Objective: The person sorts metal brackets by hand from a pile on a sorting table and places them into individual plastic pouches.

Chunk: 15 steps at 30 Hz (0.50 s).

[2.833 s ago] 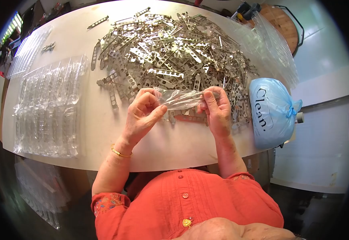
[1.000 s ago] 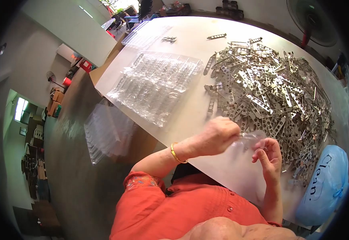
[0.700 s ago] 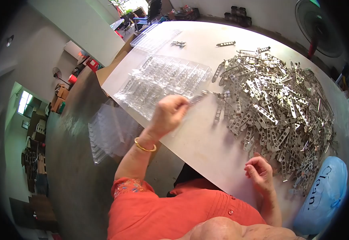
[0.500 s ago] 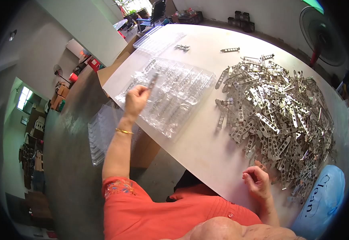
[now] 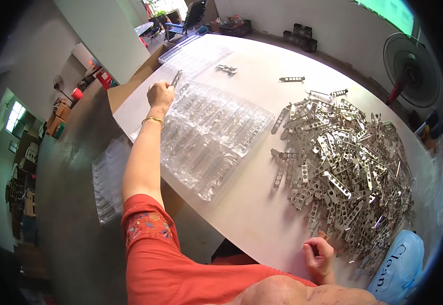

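My left hand (image 5: pixel 161 95) is closed on a flat metal strip with holes (image 5: pixel 177 78), held up by one end at the far left corner of a clear plastic tray (image 5: pixel 209 134). The tray lies on the white table, with rows of slots, and metal strips show in some of them. My right hand (image 5: pixel 319 255) rests curled at the table's near edge, beside a large heap of punched metal strips (image 5: pixel 346 168). Its fingers are folded in, and whether anything is inside them is hidden.
A few loose strips (image 5: pixel 226 69) and a single strip (image 5: pixel 291 79) lie further back on the table (image 5: pixel 254 203). Stacked clear trays (image 5: pixel 193 51) sit at the far left corner. Another clear tray (image 5: pixel 108 180) is below the left edge. A blue bag (image 5: pixel 398 267) stands at right.
My left hand has moved away and to the left across the tray with the metal strip. My right hand stays by the heap, its fingers curled in more. The view has shifted slightly.
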Motion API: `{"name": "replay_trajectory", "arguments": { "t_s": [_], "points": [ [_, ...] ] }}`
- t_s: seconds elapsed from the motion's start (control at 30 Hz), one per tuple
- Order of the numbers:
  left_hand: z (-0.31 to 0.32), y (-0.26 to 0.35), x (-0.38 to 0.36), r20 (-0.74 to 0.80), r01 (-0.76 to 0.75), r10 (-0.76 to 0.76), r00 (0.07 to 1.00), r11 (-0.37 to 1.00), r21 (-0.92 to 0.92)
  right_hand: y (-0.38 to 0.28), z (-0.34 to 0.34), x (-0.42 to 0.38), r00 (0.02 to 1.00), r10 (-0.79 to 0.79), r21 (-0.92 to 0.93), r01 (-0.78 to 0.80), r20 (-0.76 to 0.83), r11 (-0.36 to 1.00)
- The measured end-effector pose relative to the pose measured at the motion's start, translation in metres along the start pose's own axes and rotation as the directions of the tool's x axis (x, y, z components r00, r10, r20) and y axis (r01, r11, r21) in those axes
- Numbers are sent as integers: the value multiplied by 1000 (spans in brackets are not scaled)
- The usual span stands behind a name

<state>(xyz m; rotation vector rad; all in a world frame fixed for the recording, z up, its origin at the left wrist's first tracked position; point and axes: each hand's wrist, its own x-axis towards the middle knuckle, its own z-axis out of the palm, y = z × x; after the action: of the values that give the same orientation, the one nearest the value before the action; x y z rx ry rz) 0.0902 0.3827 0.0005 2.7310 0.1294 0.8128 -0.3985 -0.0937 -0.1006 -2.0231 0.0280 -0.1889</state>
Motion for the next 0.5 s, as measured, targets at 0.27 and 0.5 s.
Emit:
{"name": "replay_trajectory", "arguments": {
  "t_s": [0.27, 0.5],
  "points": [
    [42, 4, 13, 204, 79, -97, 974, 993, 93, 2, 2, 0, 999, 40, -40, -41, -30, 998],
    [56, 2, 11, 307, 23, -75, 949, 985, 170, 0, 2, 3, 997, 69, -73, -71, -26, 995]
  ]
}}
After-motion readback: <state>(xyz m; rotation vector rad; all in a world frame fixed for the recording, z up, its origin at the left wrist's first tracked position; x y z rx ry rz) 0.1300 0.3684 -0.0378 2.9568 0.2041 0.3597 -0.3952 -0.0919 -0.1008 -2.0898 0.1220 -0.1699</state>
